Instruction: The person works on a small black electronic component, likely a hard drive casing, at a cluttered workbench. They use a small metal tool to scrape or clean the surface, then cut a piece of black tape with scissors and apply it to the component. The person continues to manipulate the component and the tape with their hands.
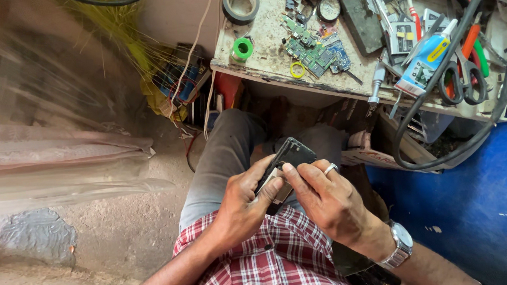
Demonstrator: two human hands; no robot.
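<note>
1. The left hand grasps the lower end of a dark phone, thumb laid across a pale part at its near end. The right hand, with a ring and a wristwatch, pinches the same end from the other side, forefinger pressing on it.
2. The phone sits over the person's lap, above grey trousers and a red checked shirt. Its long axis runs diagonally — near end low and left, far end up and right, pointing toward the bench.
3. No clear container shows; loose things lie on the benchtop: a green circuit board, a green spool, a grey tape roll, a round gauge, a yellow ring.
4. Further right lie a glue tube, scissors and an orange-handled tool.
5. A thick black cable loops across the bench's right side and hangs below its edge — clear of the hands.
6. Wires dangle at the bench's left corner, beside the knee.
</note>
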